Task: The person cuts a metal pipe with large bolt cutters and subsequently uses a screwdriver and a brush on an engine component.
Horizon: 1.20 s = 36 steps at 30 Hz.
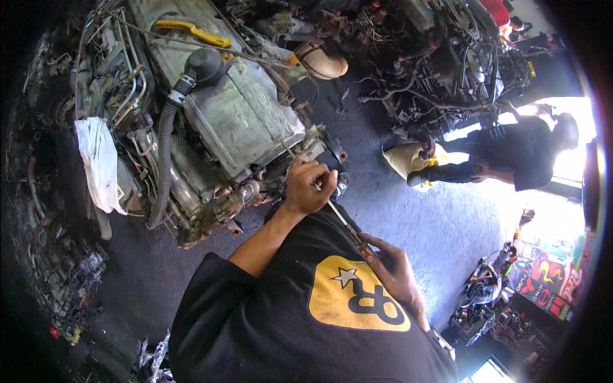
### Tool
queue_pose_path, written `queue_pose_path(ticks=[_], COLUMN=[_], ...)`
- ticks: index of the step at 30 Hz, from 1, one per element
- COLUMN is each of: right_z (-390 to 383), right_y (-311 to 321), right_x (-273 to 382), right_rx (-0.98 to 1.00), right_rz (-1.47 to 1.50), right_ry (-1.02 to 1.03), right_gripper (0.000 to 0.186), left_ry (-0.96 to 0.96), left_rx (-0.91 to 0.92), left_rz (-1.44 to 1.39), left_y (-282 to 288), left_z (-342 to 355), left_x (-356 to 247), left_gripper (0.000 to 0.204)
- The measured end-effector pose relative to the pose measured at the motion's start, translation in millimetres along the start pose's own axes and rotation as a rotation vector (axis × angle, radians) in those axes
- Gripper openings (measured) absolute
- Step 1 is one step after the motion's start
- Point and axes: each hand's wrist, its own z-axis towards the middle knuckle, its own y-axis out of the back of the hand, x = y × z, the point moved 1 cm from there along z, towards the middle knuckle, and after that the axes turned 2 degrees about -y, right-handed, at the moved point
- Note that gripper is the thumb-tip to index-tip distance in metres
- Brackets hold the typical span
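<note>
A long thin metal rod [343, 217] runs slantwise in front of my body. My left hand [309, 186] is closed around its upper part, with the fingers curled. Lower down, my right hand [391, 268] grips its other end, where the rod looks thicker. The rod's far tip lies at the edge of a large engine's grey metal cover [252, 121]; whether it touches the cover I cannot tell. On that cover sits a round black cap [204, 66], joined to a ribbed black hose [165, 150].
A white cloth [99, 163] hangs on the engine's left side. A yellow handle-shaped piece [191, 30] lies on top. More engines with wiring [440, 70] stand at the far right, near another person in dark clothes [511, 150] and a pale sack [403, 161]. Machine parts [488, 300] sit at lower right.
</note>
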Motion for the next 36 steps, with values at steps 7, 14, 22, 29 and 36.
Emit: queue_pose_path(ticks=[7, 14, 22, 29, 36], right_z=[-2, -2, -5, -7, -5], right_y=[-2, -6, -15, -18, -16], right_x=[-1, 7, 4, 5, 13], right_rx=[0.005, 0.018, -0.002, -0.009, 0.001], right_rz=[-0.062, -0.071, -0.049, -0.078, -0.057], right_ry=[-0.016, 0.009, -0.001, 0.016, -0.012], right_gripper=[0.043, 0.044, 0.044, 0.043, 0.044], left_ry=[-0.007, -0.007, 0.002, 0.026, 0.024], left_rx=[-0.005, 0.026, 0.053, 0.039, 0.031], left_rz=[0.042, 0.036, 0.047, -0.016, -0.005], left_y=[1, 6, 10, 12, 14], left_z=[-2, -2, -5, 3, 6], left_x=[-8, -4, 3, 1, -4], left_gripper=[0.039, 0.039, 0.040, 0.039, 0.040])
